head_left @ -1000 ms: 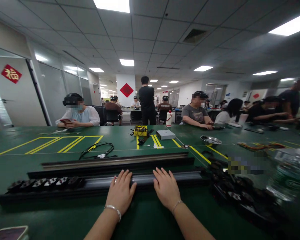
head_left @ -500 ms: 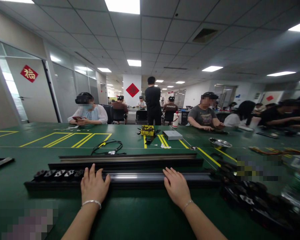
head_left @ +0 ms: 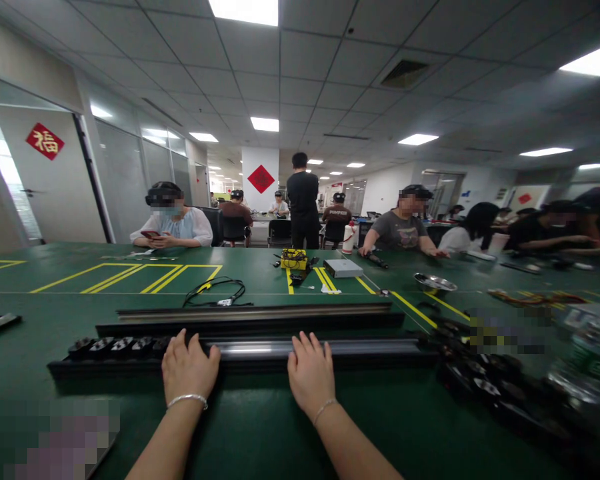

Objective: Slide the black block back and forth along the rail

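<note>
A long black rail (head_left: 370, 350) with a shiny grey channel lies across the green table (head_left: 260, 427) in front of me. My left hand (head_left: 189, 370) rests flat on the rail, just right of a row of small black-and-white inserts (head_left: 115, 345) seated in its left end. My right hand (head_left: 311, 373) lies flat on the rail near its middle, fingers together and pointing away. Neither hand grips anything. A second long rail (head_left: 255, 313) lies parallel just behind the first.
A pile of loose black parts (head_left: 485, 387) lies at the right, with a clear plastic bottle (head_left: 587, 353) beyond it. Farther back are a black cable (head_left: 217, 292), a yellow device (head_left: 293, 259), a grey box (head_left: 343, 267) and a metal bowl (head_left: 435, 282). Several people sit across the table.
My left hand slid left along the rail toward the inserts. My right hand then moved left to the rail's middle. The camera view shifted slightly.
</note>
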